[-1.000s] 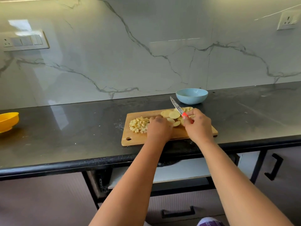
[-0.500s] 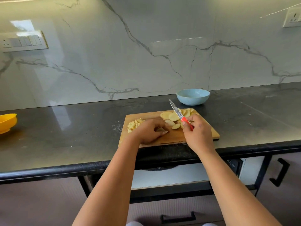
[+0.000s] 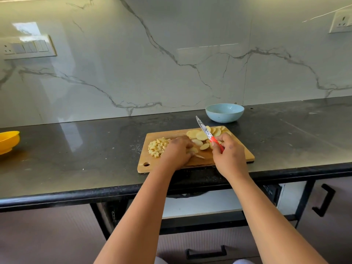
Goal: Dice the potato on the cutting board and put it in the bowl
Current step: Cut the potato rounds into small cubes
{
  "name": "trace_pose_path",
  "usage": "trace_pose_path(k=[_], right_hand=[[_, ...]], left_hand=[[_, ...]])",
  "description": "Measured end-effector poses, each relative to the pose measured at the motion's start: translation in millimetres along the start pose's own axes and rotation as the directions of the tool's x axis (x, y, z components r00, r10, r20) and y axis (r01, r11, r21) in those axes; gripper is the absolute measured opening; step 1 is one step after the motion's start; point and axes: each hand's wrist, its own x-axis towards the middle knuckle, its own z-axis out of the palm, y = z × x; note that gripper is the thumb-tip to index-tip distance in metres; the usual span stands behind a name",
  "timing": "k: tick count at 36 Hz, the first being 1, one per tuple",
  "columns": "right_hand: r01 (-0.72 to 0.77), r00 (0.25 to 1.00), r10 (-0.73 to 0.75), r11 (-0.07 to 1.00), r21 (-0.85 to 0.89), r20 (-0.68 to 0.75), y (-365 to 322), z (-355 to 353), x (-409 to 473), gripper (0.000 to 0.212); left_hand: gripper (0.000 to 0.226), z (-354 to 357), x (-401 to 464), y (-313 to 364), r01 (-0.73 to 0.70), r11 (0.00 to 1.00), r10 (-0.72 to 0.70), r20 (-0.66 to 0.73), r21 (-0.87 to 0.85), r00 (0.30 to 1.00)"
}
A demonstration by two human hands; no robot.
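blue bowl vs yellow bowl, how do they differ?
Colour: the blue bowl is pale blue, the yellow bowl orange-yellow.
Place: the blue bowl sits just behind the cutting board, near the wall; the yellow bowl is far off to the left on the counter.
View: the blue bowl shows whole, the yellow bowl is cut by the frame edge.
Shared: both stand upright on the counter, and no potato shows in either.

Dice (image 3: 158, 146) on board (image 3: 177, 132) left, slices (image 3: 201, 135) right, bowl (image 3: 224, 112) behind
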Motion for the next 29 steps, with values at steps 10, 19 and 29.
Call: trace_pose_path(k=[10,19,29], right_hand=[[0.003,1.000,-0.003,1.000,-0.001,-0.020,-3,-2,-1,0.008],[0.036,0.999,-0.037,0.999,-0.032,-0.033,-1,2,-2,0.007],[0.041,0.999,-0.043,0.998,-0.054,-0.030,-4,0,-4,0.007]], left_hand=[[0.023,-8,1,-8,-0.108,0.986,0.111,0.011,-0.123,0.994],[0.022,4,-8,0,-0.083,0.996,0.082,0.035,0.043,0.996],[0.028,3,4,-7,0.007,0.987,0.000,-0.044,0.161,0.999]])
